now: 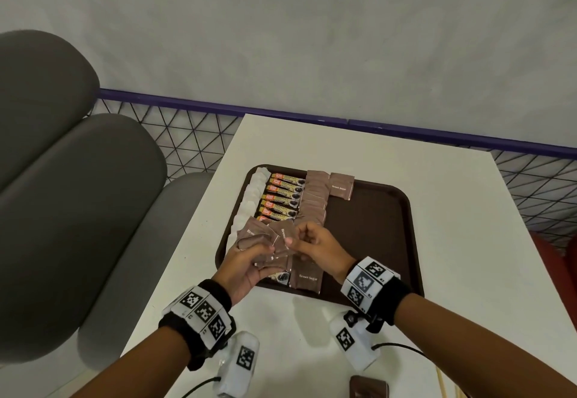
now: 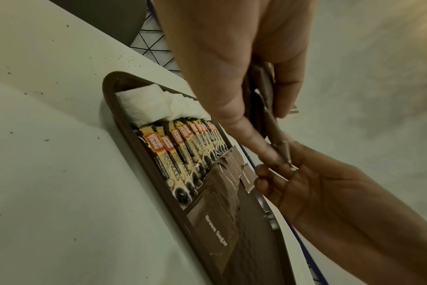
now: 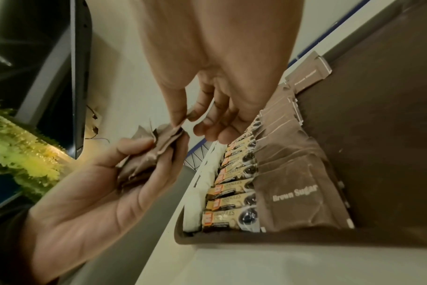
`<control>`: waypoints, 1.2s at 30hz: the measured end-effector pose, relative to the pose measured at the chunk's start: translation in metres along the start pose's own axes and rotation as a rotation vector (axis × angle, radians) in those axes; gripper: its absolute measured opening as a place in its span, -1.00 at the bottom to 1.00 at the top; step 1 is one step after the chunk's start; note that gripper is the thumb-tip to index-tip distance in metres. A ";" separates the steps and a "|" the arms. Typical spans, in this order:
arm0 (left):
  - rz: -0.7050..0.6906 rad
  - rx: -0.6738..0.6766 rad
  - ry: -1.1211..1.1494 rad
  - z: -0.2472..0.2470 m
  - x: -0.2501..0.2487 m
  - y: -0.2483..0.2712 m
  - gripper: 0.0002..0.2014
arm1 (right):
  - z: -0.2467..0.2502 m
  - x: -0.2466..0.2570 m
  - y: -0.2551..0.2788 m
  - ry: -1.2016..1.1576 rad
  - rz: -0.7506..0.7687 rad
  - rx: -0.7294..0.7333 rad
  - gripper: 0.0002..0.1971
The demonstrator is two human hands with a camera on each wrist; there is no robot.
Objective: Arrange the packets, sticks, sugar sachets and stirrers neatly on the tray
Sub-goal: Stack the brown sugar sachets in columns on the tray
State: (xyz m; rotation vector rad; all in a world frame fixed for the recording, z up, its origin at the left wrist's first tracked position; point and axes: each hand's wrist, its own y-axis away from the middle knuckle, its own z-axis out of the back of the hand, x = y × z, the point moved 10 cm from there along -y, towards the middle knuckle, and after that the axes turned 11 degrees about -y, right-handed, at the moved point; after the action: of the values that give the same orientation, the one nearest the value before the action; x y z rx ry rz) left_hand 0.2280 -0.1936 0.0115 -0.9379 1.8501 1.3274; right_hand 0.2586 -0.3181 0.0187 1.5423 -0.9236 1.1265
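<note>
— What have I got on the tray (image 1: 402, 207)?

— Three columns along its left side. White packets (image 1: 249, 201) at the far left; I can't count them, they blur into one strip. Next the coffee sticks (image 1: 282, 198): I count seven in the head view, with my hands covering the near end of the row, so there may be more. Then an overlapping column of brown sugar sachets (image 1: 313, 198), too shingled to count, plus one lone sachet (image 1: 341, 186) at the far edge and one near sachet (image 1: 305, 276) by the front rim.

— And the hands?

— My left hand (image 1: 246, 263) is curled round a loose bunch of brown sachets (image 3: 144, 154), held above the tray's near-left corner; I make out at least three, the rest crumpled together. My right hand (image 1: 318, 246) pinches the edge of one of that bunch between thumb and forefinger, other fingers curled.

— Stirrers?

— Only two pale stick ends (image 1: 441, 383) cut off at the bottom edge of the table (image 1: 452, 210); beside them a brown object (image 1: 368, 386), also cropped.
</note>
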 end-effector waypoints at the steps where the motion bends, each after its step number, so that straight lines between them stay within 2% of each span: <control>1: -0.003 -0.002 0.004 0.000 0.000 0.000 -0.85 | 0.004 0.001 0.000 -0.047 -0.012 -0.029 -0.88; 5: -0.014 -0.002 0.040 -0.001 -0.003 0.001 -0.74 | 0.020 0.001 0.000 -0.294 -0.013 -0.149 -0.92; 8: -0.017 -0.006 0.054 0.000 -0.004 -0.001 -0.70 | 0.040 0.002 -0.001 -0.345 -0.009 -0.253 -0.93; 15: 0.010 -0.020 0.110 0.014 -0.001 -0.010 -0.73 | 0.131 0.001 -0.020 -0.088 0.010 -0.560 -0.75; 18: 0.009 -0.003 0.126 0.018 -0.001 -0.015 -0.67 | 0.166 -0.005 -0.036 0.049 -0.013 -0.644 -0.67; 21: 0.018 0.006 0.142 0.021 -0.001 -0.020 -0.65 | 0.186 -0.003 -0.050 0.185 -0.026 -0.715 -0.72; 23: 0.026 0.016 0.142 0.022 -0.002 -0.022 -0.68 | 0.190 -0.003 -0.057 0.242 -0.031 -0.741 -0.70; 26: 0.040 0.016 0.137 0.027 0.000 -0.024 -0.58 | 0.190 -0.012 -0.070 0.288 -0.052 -0.732 -0.61; 31: 0.053 0.033 0.142 0.031 0.000 -0.026 -0.62 | 0.190 -0.013 -0.084 0.375 -0.065 -0.758 -0.78; 36: 0.078 0.050 0.185 0.031 0.004 -0.029 -0.50 | 0.190 -0.002 -0.093 0.468 -0.013 -0.774 -0.80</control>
State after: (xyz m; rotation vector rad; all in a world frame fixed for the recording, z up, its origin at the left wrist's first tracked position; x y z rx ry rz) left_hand 0.2534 -0.1712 -0.0135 -0.9993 2.0693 1.2702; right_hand 0.3858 -0.4811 -0.0263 0.6209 -0.8703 0.9021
